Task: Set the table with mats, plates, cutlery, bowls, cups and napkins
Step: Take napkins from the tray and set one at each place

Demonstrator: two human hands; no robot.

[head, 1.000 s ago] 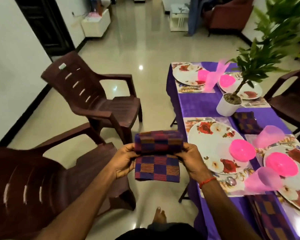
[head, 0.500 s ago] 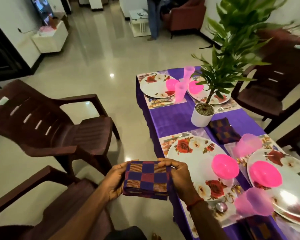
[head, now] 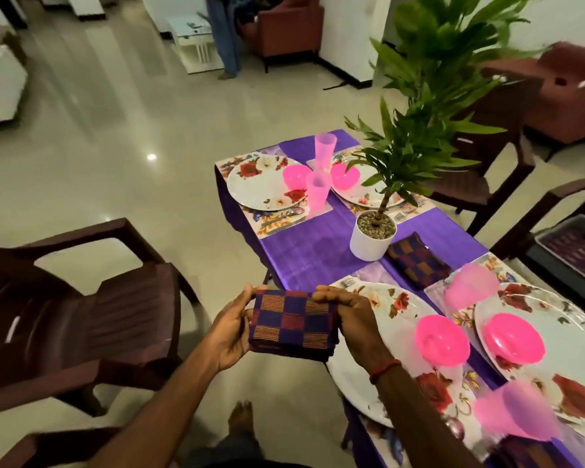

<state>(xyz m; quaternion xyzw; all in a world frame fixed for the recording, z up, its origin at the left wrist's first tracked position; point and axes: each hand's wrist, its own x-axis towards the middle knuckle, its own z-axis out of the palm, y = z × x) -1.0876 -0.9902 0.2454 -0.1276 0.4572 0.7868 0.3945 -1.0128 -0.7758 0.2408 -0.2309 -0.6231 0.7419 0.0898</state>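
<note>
A folded checked napkin (head: 293, 320) is held in the air in front of the body. It is gripped at its left edge by the left hand (head: 232, 327), thumb on top and fingers beneath, and pinched at its upper right corner by the right hand (head: 348, 319), whose fingers are curled over the cloth. The napkin is kept at the table's near left side, just left of the nearest plate (head: 390, 327). On that floral plate a pink bowl (head: 442, 340) is set, and a blurred near cup (head: 517, 413) is seen towards the lower right. Just to the right, a second plate (head: 574, 349) is occupied by a second bowl (head: 513, 337), with a blurred pink cup (head: 470, 285) beyond them. A brown plastic chair (head: 115, 315) is placed to the left, apart from the table. Further along the purple tablecloth (head: 304, 258), a second napkin (head: 417, 261) is laid just beside a white plant pot (head: 372, 241). At the far end, two far plates (head: 264, 184) are set on floral mats (head: 277, 221), each with a far bowl (head: 296, 177) on it, and two tall cups (head: 318, 190) are stood between them.
</note>
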